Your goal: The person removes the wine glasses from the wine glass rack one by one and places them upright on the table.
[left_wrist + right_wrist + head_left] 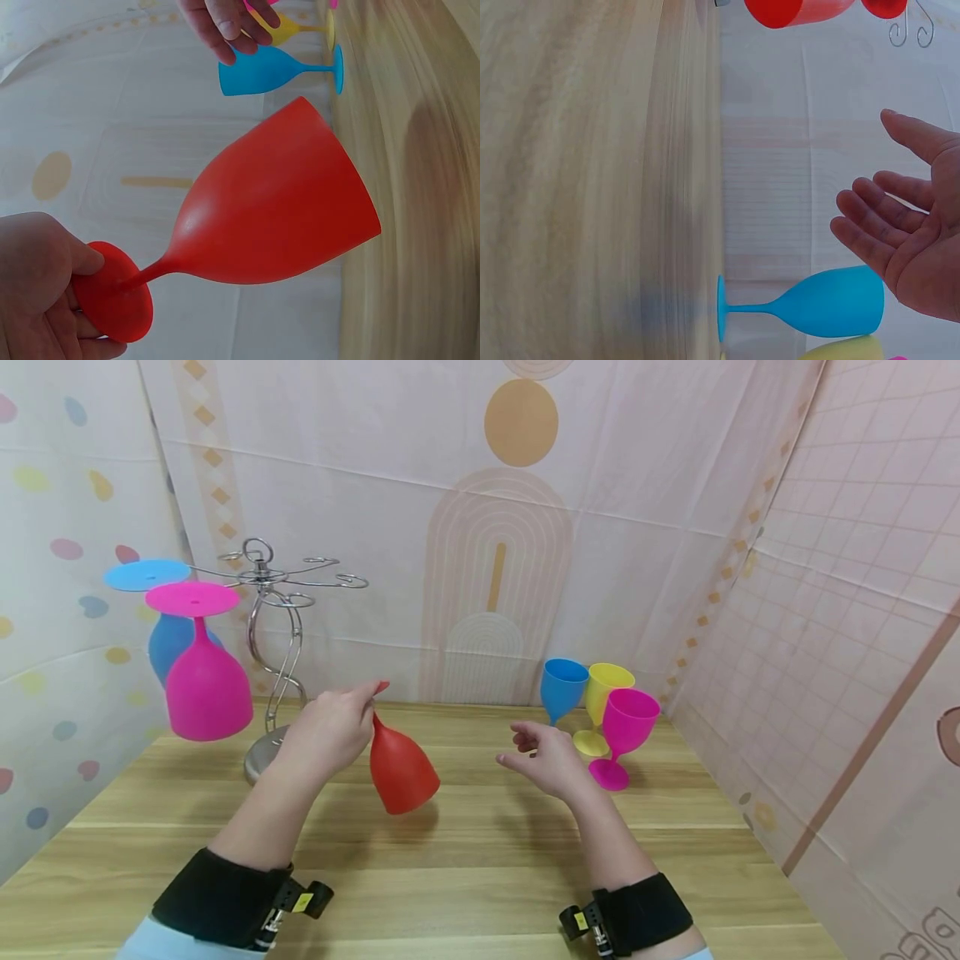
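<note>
My left hand (333, 727) pinches the foot of a red goblet (403, 768), which hangs bowl-down and tilted above the table. In the left wrist view the thumb lies on one face of the red foot (112, 292), with fingers behind it. My right hand (546, 758) holds nothing, its fingers loosely bent, left of a standing group of goblets: blue (562, 685), yellow (600, 697) and pink (628, 722). Just left of my left hand stands a silver wire rack (288, 664). A pink goblet (210, 685) and a blue goblet (168, 639) hang upside down from its left arms.
The rack's round metal base (262, 756) rests on the wooden table (480, 877). Several curled wire arms (337, 581) spread out at its top. A patterned cloth (360, 510) hangs behind the table, with more cloth along both sides.
</note>
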A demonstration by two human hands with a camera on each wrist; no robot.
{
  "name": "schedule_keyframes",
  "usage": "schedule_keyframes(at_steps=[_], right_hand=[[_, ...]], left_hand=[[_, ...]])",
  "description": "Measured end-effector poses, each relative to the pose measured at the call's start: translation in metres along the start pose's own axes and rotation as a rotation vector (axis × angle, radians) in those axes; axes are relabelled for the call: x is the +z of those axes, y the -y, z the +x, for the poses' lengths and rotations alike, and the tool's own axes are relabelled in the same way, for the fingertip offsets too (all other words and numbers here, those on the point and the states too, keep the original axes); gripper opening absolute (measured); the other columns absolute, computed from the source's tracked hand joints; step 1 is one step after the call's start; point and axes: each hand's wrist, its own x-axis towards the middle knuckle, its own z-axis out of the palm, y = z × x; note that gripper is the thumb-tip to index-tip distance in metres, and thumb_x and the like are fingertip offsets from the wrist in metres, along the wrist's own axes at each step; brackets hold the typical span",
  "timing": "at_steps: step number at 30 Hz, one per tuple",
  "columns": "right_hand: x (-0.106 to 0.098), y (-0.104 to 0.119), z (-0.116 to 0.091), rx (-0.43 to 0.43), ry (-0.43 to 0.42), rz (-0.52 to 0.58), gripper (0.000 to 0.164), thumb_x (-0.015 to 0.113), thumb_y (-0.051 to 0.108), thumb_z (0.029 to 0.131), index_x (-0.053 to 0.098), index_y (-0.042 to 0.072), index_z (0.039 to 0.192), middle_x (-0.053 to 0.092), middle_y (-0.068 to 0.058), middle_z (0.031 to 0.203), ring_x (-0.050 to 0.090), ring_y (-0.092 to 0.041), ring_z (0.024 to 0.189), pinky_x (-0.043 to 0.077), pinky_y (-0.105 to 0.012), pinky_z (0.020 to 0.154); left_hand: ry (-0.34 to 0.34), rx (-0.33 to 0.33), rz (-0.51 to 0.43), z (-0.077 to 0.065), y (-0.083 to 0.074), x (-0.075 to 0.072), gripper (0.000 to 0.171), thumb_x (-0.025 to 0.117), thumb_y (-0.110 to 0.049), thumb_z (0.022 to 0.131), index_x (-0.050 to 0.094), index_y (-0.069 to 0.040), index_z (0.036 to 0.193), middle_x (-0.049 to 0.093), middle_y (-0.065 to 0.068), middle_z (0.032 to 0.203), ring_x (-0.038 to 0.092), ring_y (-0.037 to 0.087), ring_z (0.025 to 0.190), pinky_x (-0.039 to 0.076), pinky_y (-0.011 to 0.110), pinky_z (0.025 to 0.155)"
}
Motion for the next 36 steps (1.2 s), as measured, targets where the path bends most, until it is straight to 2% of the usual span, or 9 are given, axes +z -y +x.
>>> schedule_keyframes(at_steps=[3,8,13,18,21,28,36], right_hand=[[0.0,0.0,0.0,-0.002,0.0,-0.001,0.06,0.081,0.036,0.088,0.062,0.008,0.138,0.067,-0.004,0.118,0.064,-0.022,0.109,0.056,-0.041,0.092],[-0.001,0.001,0.0,-0.003,0.0,-0.002,0.06,0.081,0.036,0.088,0.062,0.008,0.138,0.067,-0.004,0.118,0.064,-0.022,0.109,0.056,-0.041,0.092],[-0.001,0.002,-0.001,0.003,-0.003,-0.002,0.061,0.081,0.037,0.088,0.062,0.008,0.139,0.067,-0.004,0.118,0.064,-0.022,0.11,0.056,-0.041,0.092],[-0.002,0.003,-0.002,-0.003,-0.008,-0.004,0.06,0.081,0.036,0.088,0.062,0.008,0.138,0.068,-0.004,0.118,0.065,-0.022,0.109,0.056,-0.041,0.092],[-0.002,0.004,-0.002,-0.006,-0.015,-0.008,0.059,0.081,0.036,0.088,0.063,0.008,0.137,0.068,-0.004,0.117,0.065,-0.022,0.108,0.057,-0.041,0.091],[-0.003,0.004,-0.001,-0.01,-0.036,-0.003,0.059,0.081,0.036,0.087,0.064,0.009,0.137,0.068,-0.002,0.115,0.066,-0.021,0.106,0.057,-0.04,0.09],[-0.004,0.004,0.0,-0.04,-0.065,0.008,0.057,0.081,0.034,0.088,0.064,0.008,0.135,0.069,-0.001,0.112,0.065,-0.02,0.105,0.057,-0.04,0.092]], left_hand=[[0.0,-0.01,-0.004,-0.002,0.003,0.002,0.044,0.044,-0.012,0.104,0.053,-0.007,0.147,0.069,0.022,0.116,0.059,0.03,0.075,0.05,0.037,0.06],[-0.024,-0.013,-0.007,-0.004,0.009,0.007,0.044,0.042,-0.013,0.105,0.053,-0.006,0.147,0.069,0.021,0.118,0.059,0.031,0.076,0.05,0.042,0.065],[-0.065,-0.002,-0.037,-0.006,0.014,0.013,0.044,0.041,-0.013,0.105,0.055,-0.005,0.146,0.066,0.022,0.127,0.067,0.04,0.095,0.054,0.053,0.078],[-0.092,0.002,-0.053,-0.009,0.017,0.017,0.044,0.041,-0.013,0.105,0.056,-0.007,0.145,0.066,0.023,0.128,0.064,0.05,0.11,0.05,0.064,0.091],[-0.08,-0.015,-0.065,-0.011,0.019,0.018,0.044,0.041,-0.014,0.105,0.055,-0.006,0.146,0.065,0.025,0.128,0.064,0.05,0.106,0.051,0.063,0.086],[-0.043,-0.067,-0.096,-0.012,0.024,0.024,0.045,0.042,-0.018,0.107,0.051,-0.007,0.15,0.063,0.027,0.13,0.061,0.039,0.092,0.049,0.052,0.077],[-0.061,-0.085,-0.142,-0.014,0.029,0.027,0.044,0.044,-0.015,0.106,0.053,-0.004,0.148,0.066,0.027,0.122,0.057,0.034,0.079,0.047,0.044,0.066]])
